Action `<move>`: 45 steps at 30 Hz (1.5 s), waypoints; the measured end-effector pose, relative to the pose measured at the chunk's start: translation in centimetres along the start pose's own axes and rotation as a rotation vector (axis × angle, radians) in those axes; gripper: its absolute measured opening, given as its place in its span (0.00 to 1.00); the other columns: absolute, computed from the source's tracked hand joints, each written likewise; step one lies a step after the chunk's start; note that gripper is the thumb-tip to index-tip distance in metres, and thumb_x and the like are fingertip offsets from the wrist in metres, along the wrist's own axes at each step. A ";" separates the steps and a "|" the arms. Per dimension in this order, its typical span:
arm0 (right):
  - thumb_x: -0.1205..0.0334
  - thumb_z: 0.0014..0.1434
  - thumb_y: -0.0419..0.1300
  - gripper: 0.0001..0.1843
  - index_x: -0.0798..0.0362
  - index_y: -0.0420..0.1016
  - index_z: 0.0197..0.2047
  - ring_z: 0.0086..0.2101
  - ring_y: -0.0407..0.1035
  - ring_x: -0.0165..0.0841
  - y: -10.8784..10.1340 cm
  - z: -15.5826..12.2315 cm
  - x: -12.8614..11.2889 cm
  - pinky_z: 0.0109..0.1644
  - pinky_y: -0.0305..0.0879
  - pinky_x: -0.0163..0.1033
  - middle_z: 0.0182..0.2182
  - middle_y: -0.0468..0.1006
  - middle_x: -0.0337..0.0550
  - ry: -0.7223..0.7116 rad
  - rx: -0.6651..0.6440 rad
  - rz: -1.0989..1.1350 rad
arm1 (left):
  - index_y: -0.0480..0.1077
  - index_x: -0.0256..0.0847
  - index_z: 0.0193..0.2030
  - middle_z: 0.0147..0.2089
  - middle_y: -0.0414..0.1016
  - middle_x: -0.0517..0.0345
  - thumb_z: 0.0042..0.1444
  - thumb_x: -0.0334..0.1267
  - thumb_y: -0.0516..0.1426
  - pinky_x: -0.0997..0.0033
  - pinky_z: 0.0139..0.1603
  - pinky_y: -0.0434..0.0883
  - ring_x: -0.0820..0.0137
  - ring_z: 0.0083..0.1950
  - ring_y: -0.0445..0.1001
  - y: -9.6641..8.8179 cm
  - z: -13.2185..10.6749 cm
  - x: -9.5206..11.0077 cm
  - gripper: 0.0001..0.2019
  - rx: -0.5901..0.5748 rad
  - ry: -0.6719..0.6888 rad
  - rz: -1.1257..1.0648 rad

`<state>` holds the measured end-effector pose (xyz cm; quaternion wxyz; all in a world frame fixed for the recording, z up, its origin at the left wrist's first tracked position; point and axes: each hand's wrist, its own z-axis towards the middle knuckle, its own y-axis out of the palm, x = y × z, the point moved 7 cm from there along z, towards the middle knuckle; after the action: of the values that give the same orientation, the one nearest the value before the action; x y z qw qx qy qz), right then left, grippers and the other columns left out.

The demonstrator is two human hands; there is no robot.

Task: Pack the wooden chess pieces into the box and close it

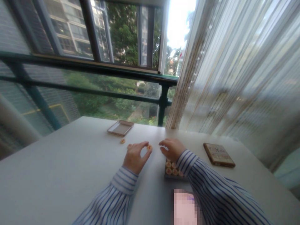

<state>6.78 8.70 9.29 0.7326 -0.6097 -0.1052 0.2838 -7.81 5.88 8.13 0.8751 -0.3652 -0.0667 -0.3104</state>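
Observation:
My left hand [136,157] pinches a round wooden xiangqi piece [149,147] with a red mark between thumb and forefinger, above the white table. To its right, my right hand [172,148] has its thumb and forefinger apart, with nothing visible between them. Below my right hand and sleeve is a dark box [173,177] with rows of round pieces [174,172]; the sleeve hides part of it. One loose piece [122,141] lies on the table left of my hands. Another piece [129,146] shows partly behind my left hand.
A shallow rectangular tray [120,133] sits at the far side of the white table [58,168]. On the right lies a flat brown box [219,154] with dark brush-like marks. A green railing [105,73], window and striped sheer curtain [225,78] stand beyond. A pixelated patch covers the near edge.

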 end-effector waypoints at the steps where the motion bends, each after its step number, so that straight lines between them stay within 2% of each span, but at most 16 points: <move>1: 0.62 0.55 0.52 0.13 0.51 0.72 0.43 0.36 0.67 0.30 -0.1 -0.2 0.2 0.43 0.58 0.36 0.37 0.75 0.44 0.004 0.004 0.003 | 0.69 0.40 0.40 0.37 0.76 0.54 0.49 0.42 0.56 0.63 0.43 0.67 0.65 0.39 0.73 0.1 0.1 0.2 0.13 -0.003 0.001 -0.004; 17: 0.62 0.54 0.53 0.12 0.52 0.73 0.41 0.37 0.68 0.31 -1.2 -2.3 2.9 0.44 0.59 0.37 0.36 0.76 0.43 0.052 0.070 0.064 | 0.68 0.40 0.42 0.38 0.75 0.54 0.50 0.41 0.55 0.63 0.42 0.69 0.65 0.41 0.72 2.8 0.1 2.6 0.13 -0.054 0.028 -0.089; 28: 0.61 0.53 0.54 0.13 0.52 0.73 0.41 0.37 0.68 0.32 0.1 -3.2 4.9 0.43 0.60 0.37 0.35 0.77 0.42 0.088 0.068 0.105 | 0.68 0.41 0.42 0.39 0.75 0.54 0.50 0.40 0.55 0.63 0.42 0.68 0.65 0.41 0.72 4.4 0.3 4.2 0.12 -0.092 0.054 -0.106; 45: 0.61 0.53 0.53 0.13 0.53 0.74 0.40 0.34 0.70 0.31 0.5 -4.2 6.5 0.40 0.63 0.35 0.33 0.78 0.42 0.137 0.120 0.241 | 0.67 0.41 0.44 0.40 0.75 0.54 0.49 0.37 0.56 0.62 0.43 0.68 0.65 0.42 0.71 7.0 0.5 5.5 0.13 -0.162 0.055 -0.152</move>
<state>14.04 8.82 6.61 0.7337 -0.5911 0.0364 0.3332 0.76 7.32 6.16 0.8182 -0.4198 -0.0447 -0.3902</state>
